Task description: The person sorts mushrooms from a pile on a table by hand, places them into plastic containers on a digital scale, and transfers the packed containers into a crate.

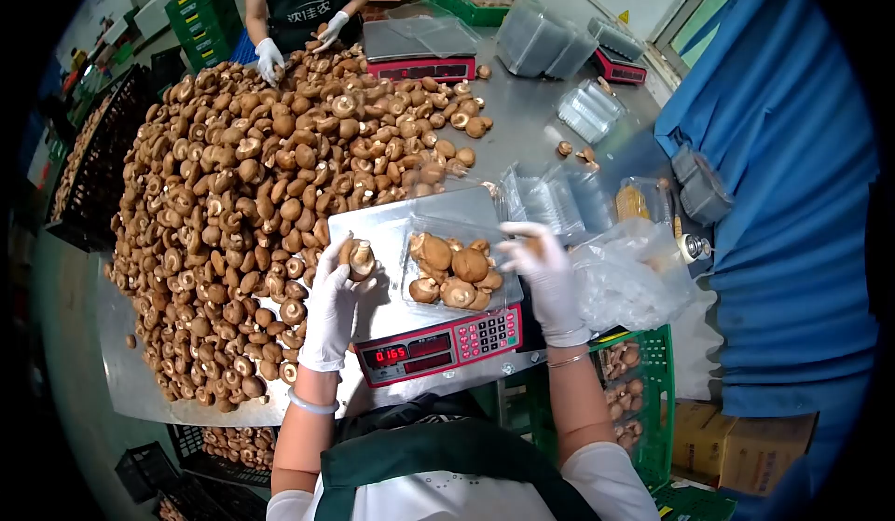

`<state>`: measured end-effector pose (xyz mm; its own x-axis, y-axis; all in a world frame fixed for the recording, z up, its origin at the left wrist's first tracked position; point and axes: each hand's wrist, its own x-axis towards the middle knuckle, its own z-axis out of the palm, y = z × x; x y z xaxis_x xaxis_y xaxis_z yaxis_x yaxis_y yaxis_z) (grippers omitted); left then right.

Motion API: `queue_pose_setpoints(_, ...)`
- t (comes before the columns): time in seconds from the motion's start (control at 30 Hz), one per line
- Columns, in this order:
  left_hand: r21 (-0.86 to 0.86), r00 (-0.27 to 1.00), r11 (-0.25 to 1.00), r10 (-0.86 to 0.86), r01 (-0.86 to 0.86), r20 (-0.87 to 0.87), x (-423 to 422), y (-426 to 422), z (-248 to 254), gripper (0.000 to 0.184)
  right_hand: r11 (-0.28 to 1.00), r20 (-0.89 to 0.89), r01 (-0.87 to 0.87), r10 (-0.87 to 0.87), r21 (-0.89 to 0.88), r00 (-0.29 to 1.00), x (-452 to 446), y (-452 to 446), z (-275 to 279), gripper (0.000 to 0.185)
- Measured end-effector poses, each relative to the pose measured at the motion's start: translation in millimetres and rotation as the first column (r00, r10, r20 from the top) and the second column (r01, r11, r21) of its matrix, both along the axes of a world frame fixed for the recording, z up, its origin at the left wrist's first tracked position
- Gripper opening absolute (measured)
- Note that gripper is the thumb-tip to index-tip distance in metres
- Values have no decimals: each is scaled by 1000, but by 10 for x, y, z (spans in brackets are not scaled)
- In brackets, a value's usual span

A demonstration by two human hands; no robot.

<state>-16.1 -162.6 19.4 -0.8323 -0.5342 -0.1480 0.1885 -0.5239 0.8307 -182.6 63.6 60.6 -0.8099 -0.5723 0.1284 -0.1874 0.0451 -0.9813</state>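
Observation:
My left hand (328, 311), in a white glove, is closed around a shiitake mushroom (361, 260) whose pale stem points up, over the left part of the scale's metal plate (373, 223). A clear plastic tray (407, 274) rests on the plate with several brown shiitake mushrooms (469, 265) inside. Beside the tray's right edge is my gloved right hand (552, 288), slightly blurred, its fingers curled around a brown mushroom (533, 245) that shows only in part. The red scale (438, 346) has a lit display reading 0.165.
A large mushroom heap (233, 195) covers the table's left side. Across it, a co-worker's gloved hands (270, 60) touch mushrooms near a second scale (419, 55). Clear empty trays (555, 195) and a plastic bag (629, 279) lie right. A green crate (660, 400) stands below.

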Motion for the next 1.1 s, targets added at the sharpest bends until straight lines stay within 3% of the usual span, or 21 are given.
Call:
queue_pose_setpoints(0.03,61,1000,998,3,-2,-21,-25,4,9,55,982,-255,-48,94,180,962,60,-123,30,44)
queue_pose_setpoints(0.1,62,1000,998,-21,22,-19,-21,-4,-34,57,947,-618,-35,236,319,750,248,-449,31,51)
queue_pose_setpoints(0.17,106,999,994,-38,41,-33,-5,-26,-61,56,771,-725,100,535,629,433,360,-759,-133,57)
queue_pose_setpoints(0.23,144,999,989,-9,13,-33,71,-65,-56,54,641,-600,42,690,766,405,390,-786,-225,69)
queue_pose_setpoints(0.33,130,996,990,61,-52,-62,308,-219,-101,48,798,-654,0,493,602,574,194,-570,143,69)
queue_pose_setpoints(0.37,122,992,988,106,-98,-60,363,-261,-116,42,900,-702,41,309,434,642,50,-399,143,63)
queue_pose_setpoints(0.4,238,987,962,151,-136,-46,410,-274,-139,39,933,-713,140,150,331,685,-27,-292,284,54)
queue_pose_setpoints(0.43,350,981,921,191,-170,-28,460,-281,-163,39,924,-692,286,-33,255,721,-202,-210,97,51)
queue_pose_setpoints(0.47,296,988,944,154,-144,-9,514,-304,-303,39,923,-618,326,-137,204,774,-392,-145,-102,48)
queue_pose_setpoints(0.5,242,993,963,117,-115,7,525,-322,-435,42,861,-651,394,-101,322,753,-522,-84,-293,49)
queue_pose_setpoints(0.57,202,978,976,-115,79,172,434,-135,-200,32,746,-102,142,-100,650,990,-736,-116,-540,56)
queue_pose_setpoints(0.63,-21,957,982,-180,190,228,296,29,-306,19,940,-52,117,-105,320,993,-643,-185,-722,57)
queue_pose_setpoints(0.67,-21,942,973,-216,229,258,267,72,-384,21,984,-32,134,-131,114,991,-596,-229,-724,52)
queue_pose_setpoints(0.7,-18,923,963,-252,269,291,259,106,-434,24,983,-34,148,-145,110,989,-546,-174,-697,52)
queue_pose_setpoints(0.77,41,934,962,-271,269,234,255,154,-389,25,977,38,168,-164,-131,986,-269,-101,-275,47)
queue_pose_setpoints(0.83,104,953,963,-264,250,151,283,110,-435,27,985,-152,136,-119,104,981,-106,80,-241,46)
queue_pose_setpoints(0.9,121,949,962,-263,244,176,271,108,-388,29,895,-685,375,-117,241,719,135,112,-413,41)
queue_pose_setpoints(0.97,79,944,960,-279,269,177,270,90,-418,26,851,-346,300,-151,430,926,326,251,-555,34)
queue_pose_setpoints(1.03,49,915,965,-260,257,308,225,106,-368,14,882,-195,115,-27,456,980,360,386,-759,27)
queue_pose_setpoints(1.07,34,899,969,-238,243,368,170,161,-248,12,951,158,-4,-48,309,986,456,357,-684,23)
queue_pose_setpoints(1.1,-57,886,950,-263,306,382,133,178,-152,12,964,261,-33,-38,263,965,483,349,-853,24)
